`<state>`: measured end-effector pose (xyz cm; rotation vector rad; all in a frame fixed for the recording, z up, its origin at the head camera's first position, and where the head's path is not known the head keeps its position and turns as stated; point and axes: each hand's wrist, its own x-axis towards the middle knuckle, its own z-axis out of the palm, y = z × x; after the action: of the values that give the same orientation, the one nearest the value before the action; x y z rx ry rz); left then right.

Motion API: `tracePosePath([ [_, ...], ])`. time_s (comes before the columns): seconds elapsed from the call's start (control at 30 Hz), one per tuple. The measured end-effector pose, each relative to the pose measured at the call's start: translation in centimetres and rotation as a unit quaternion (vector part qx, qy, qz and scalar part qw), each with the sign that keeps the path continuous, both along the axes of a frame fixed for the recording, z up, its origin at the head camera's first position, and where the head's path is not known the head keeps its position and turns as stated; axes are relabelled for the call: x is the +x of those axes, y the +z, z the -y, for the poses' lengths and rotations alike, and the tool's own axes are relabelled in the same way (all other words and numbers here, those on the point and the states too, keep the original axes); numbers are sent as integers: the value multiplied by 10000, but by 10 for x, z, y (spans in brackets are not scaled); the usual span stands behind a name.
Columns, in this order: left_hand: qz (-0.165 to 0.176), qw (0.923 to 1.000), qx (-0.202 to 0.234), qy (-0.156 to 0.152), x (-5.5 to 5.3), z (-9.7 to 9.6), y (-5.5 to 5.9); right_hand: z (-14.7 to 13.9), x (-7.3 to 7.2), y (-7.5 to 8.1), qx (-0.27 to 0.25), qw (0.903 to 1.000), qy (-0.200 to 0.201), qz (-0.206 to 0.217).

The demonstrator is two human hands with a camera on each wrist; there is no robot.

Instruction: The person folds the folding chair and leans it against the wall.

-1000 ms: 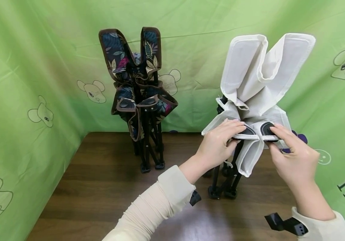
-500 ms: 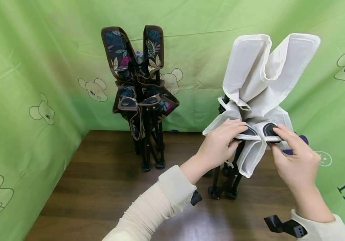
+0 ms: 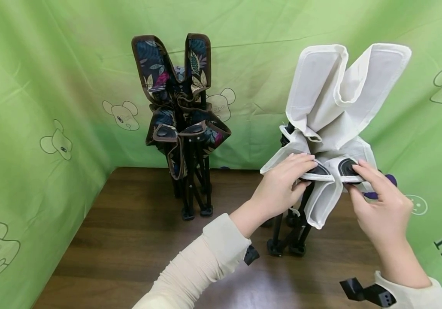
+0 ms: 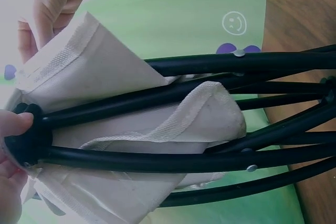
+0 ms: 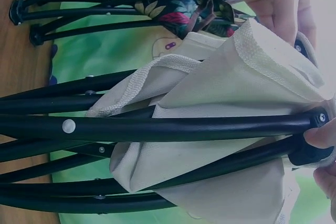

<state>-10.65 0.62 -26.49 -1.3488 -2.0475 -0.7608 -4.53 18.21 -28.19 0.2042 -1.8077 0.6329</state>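
Note:
A white folding chair (image 3: 317, 86) stands folded on its black legs at the right in the head view. My left hand (image 3: 283, 182) pinches its left front seat corner, fingers on top of the black patch and thumb underneath. On the right front corner my right hand (image 3: 385, 206) has the same kind of grip. Both corners sit close together, and the seat fabric hangs in a fold between them. In the left wrist view, my left thumb (image 4: 16, 124) presses against a black plastic joint where the tubes (image 4: 131, 158) meet. The right thumb (image 5: 323, 135) touches a matching joint (image 5: 310, 150).
A dark floral folding chair (image 3: 167, 96) with brown trim stands folded to the left. Both chairs are on a brown wood-grain surface (image 3: 128, 240). Green cloth (image 3: 259, 25) printed with cartoon heads hangs behind and along the sides.
Everything in the head view shifts slightly right, chairs and backdrop alike. Both hands keep their grip on the white chair's corners, which stays folded.

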Motion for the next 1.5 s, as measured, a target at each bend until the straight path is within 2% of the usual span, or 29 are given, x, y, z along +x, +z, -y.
tracePosePath([
  [0.17, -83, 9988, 449, -183, 2, 2, -5, -1, 3, -4, -237, 9996, 14, -160],
  [0.33, -391, 9960, 781, -159, 5, 5, -11, -3, 6, -9, -469, 9981, -91, -392],
  [0.4, -539, 9944, 900, -141, 7, 7, -14, -4, 10, -13, -549, 9978, -63, -374],
  [0.5, -625, 9917, 1092, -270, 9, 9, -18, -5, 15, -19, -676, 9975, -3, -211],
  [0.57, -639, 9900, 1206, -350, 10, 10, -21, -5, 19, -24, -779, 9969, 48, -122],
  [0.8, -677, 9855, 1458, -536, 16, 15, -31, 7, 28, -30, -754, 9969, -195, -103],
  [0.9, -678, 9838, 1569, -543, 19, 18, -36, 5, 29, -40, -746, 9971, -156, 13],
  [1.1, -590, 9800, 1814, -560, 24, 21, -52, -2, 31, -63, -777, 9958, -204, 429],
  [1.33, -201, 9789, 1961, -533, 30, 24, -75, 4, 36, -80, -846, 9922, -362, 843],
  [1.5, 57, 9751, 2163, -483, 30, 25, -94, 7, 41, -91, -894, 9880, -407, 1191],
])
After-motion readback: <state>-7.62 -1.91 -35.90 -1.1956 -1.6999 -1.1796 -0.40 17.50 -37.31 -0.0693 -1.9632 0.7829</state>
